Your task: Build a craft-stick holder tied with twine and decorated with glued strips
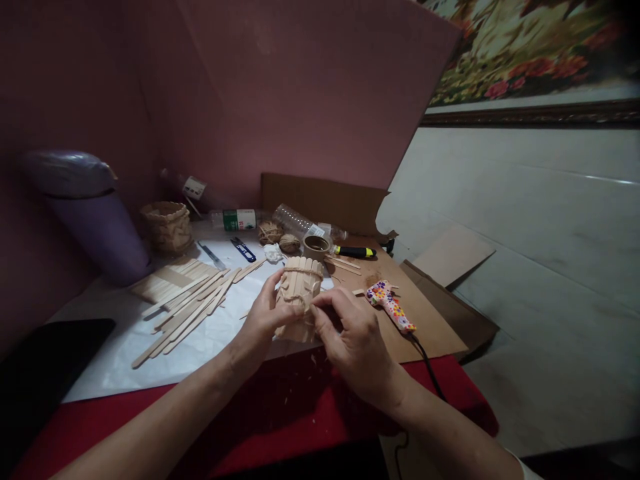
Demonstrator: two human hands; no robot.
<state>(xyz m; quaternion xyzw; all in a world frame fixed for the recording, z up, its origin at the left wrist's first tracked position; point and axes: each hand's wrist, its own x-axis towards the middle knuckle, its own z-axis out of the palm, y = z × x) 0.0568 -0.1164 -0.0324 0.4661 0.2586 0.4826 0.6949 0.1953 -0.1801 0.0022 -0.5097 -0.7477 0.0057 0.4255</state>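
Note:
A small cup of upright popsicle sticks (301, 273), with twine wound round it, is held near the table's front edge. My left hand (270, 307) wraps its left side, thumb lying across the front. At the cup's right side my right hand (350, 327) is closed in a pinch, thumb against forefinger. What sits between those fingertips is too small to make out. Loose popsicle sticks (195, 307) lie in a heap on white paper to the left. A flower-patterned glue gun (390, 305) rests on cardboard to the right, its cord running off the front edge.
Behind the cup are a roll of tape (317, 248), balls of twine (271, 232), plastic bottles (295, 220), blue thread snips (243, 249) and a yellow-black handle (355, 252). A second stick cup (167, 228) stands at back left beside a purple cylinder (95, 220). Red cloth (240, 413) covers the front edge.

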